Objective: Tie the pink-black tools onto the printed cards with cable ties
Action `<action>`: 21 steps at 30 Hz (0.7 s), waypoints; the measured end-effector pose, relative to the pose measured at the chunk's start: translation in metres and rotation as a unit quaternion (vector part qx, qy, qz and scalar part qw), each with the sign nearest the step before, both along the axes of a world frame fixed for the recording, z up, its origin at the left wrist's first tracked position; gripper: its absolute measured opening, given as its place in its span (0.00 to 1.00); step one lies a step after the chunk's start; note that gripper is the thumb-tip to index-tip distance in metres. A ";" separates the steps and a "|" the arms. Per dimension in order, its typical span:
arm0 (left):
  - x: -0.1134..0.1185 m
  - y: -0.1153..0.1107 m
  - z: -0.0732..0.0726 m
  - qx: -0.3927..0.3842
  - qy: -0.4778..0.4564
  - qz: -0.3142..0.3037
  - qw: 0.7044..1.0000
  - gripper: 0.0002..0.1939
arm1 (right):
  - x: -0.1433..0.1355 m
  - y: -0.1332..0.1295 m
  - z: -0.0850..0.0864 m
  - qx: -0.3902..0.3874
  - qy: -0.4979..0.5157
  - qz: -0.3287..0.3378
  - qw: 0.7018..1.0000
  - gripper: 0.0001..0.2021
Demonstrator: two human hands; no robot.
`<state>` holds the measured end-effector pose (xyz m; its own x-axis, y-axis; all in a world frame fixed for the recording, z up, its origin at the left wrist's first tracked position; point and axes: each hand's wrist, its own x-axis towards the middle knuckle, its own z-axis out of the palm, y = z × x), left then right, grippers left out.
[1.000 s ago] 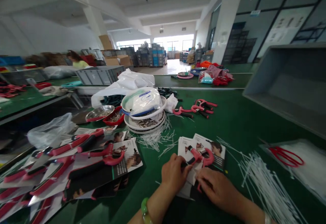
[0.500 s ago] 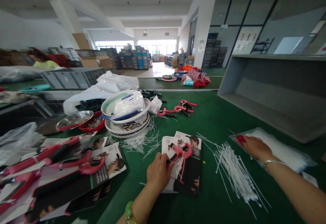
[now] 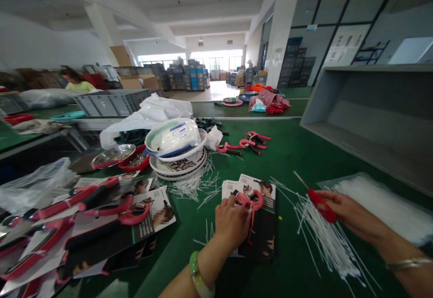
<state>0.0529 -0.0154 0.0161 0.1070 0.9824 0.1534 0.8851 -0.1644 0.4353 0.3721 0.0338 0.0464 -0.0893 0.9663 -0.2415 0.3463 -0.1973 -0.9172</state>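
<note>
My left hand (image 3: 232, 221) lies over a pink clamp (image 3: 256, 201), its fingers bent and pressed together at the handle. What the fingertips grip is hidden. Under the clamp is a stack of printed cards (image 3: 264, 235) with black lower halves. My right hand (image 3: 352, 214) holds red-handled scissors (image 3: 321, 205), their metal tip pointing up and left. Below the scissors a bundle of white cable ties (image 3: 326, 239) is spread on the green table (image 3: 284, 153). A clear bag of white ties (image 3: 382, 198) lies behind my right hand.
Carded pink clamps (image 3: 111, 216) cover the left side. Stacked bowls (image 3: 179, 165), a red tray (image 3: 135, 159) and loose pink clamps (image 3: 248, 143) lie further back. A large grey bin (image 3: 375, 122) stands at the right. A person (image 3: 77, 83) is at the far left.
My right hand has lifted the red scissors off the clear bag and brought them left, above the loose ties. My left hand has moved up and right over the clamp. The view has shifted slightly.
</note>
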 end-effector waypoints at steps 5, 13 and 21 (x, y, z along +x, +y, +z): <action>0.005 0.005 -0.009 -0.029 -0.065 0.028 0.997 0.09 | -0.085 -0.057 -0.014 -0.134 0.084 0.141 0.977 0.28; -0.003 0.009 -0.022 -0.026 -0.181 0.025 0.983 0.09 | -0.101 -0.047 -0.010 -0.197 0.065 0.171 0.963 0.26; -0.006 0.007 -0.022 -0.020 -0.200 0.004 0.980 0.08 | -0.115 -0.039 -0.011 -0.220 0.065 0.151 0.961 0.22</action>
